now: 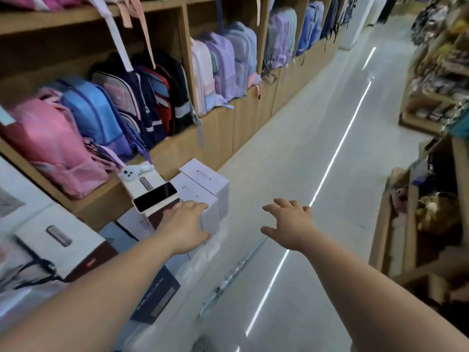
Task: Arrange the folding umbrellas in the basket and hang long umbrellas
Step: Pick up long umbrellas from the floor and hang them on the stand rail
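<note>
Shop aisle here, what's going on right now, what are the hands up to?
A person stands in a store aisle beside wooden shelves of backpacks. The left hand reaches over the stacked white boxes on the floor, close to or touching one; contact is unclear. A phone lies on a box beside it. The right hand is open, fingers spread, over the bare floor, holding nothing. No umbrellas or basket are in view, so the umbrella work is not visibly under way.
</note>
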### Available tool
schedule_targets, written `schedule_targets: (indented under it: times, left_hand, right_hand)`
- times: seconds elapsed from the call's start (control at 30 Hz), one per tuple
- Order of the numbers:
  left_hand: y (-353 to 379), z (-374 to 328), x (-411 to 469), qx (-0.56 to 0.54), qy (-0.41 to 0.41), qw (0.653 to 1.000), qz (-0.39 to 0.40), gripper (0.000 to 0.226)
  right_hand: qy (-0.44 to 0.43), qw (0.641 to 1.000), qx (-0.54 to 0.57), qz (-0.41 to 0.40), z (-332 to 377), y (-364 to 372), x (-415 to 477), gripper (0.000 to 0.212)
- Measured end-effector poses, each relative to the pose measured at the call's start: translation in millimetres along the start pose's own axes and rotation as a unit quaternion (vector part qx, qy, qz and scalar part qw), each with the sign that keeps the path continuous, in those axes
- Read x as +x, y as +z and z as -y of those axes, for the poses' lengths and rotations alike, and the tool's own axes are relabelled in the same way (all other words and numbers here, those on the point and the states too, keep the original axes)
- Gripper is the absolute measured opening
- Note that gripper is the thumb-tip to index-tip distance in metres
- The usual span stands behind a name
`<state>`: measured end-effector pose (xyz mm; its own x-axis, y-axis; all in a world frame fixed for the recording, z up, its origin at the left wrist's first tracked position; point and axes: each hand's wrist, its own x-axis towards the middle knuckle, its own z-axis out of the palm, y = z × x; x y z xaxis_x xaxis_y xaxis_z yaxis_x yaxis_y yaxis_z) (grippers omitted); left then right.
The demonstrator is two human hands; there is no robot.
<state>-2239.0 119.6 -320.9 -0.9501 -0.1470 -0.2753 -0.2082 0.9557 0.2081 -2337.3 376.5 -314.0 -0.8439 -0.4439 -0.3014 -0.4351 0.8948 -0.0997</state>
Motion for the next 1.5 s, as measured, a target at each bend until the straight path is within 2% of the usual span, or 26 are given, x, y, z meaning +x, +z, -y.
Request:
schedule_targets:
  times: [0.23,0.37,0.6,0.93,1.2,1.27,1.37,1.5]
  left_hand:
    - [69.4,-2.1,95.3,-0.042,-0.013,0.997,0.069,0.08]
    - [138.5,3.5,144.8,-0.073,-0.038,0.991,0.107,0.077]
    - [318.6,24.8,241.3,-0.113,-0.112,0.975,0.157,0.076]
    - [599.9,82.4,339.9,-0.164,-0.198,0.933,0.253,0.074]
    - [754.2,121.2,373.4,-0.171,-0.214,0.915,0.296,0.078]
    - [776.4,122.2,372.7,-0.169,-0.211,0.918,0.289,0.072]
    - [794.1,120.3,366.7,-0.177,-0.203,0.932,0.242,0.05]
    - [795.8,115.2,360.5,-0.178,-0.206,0.935,0.226,0.027]
  right_hand:
    - [0.035,0.997,-0.007,0.07,-52.5,58.5,88.0,0.067]
    - [0.018,0.994,-0.004,0.111,-75.4,126.3,148.1,0.065]
    - [-0.042,0.982,-0.024,0.181,-113.6,302.9,270.4,0.065]
    - [-0.118,0.96,-0.059,0.248,-137.0,581.4,408.3,0.064]
    - [-0.214,0.937,-0.102,0.256,-129.1,732.4,482.6,0.052]
    - [-0.24,0.936,-0.102,0.236,-129.9,754.9,490.1,0.048]
    - [-0.275,0.933,-0.111,0.206,-133.7,767.8,496.4,0.045]
    - [-0.298,0.925,-0.119,0.205,-132.6,763.4,497.9,0.039]
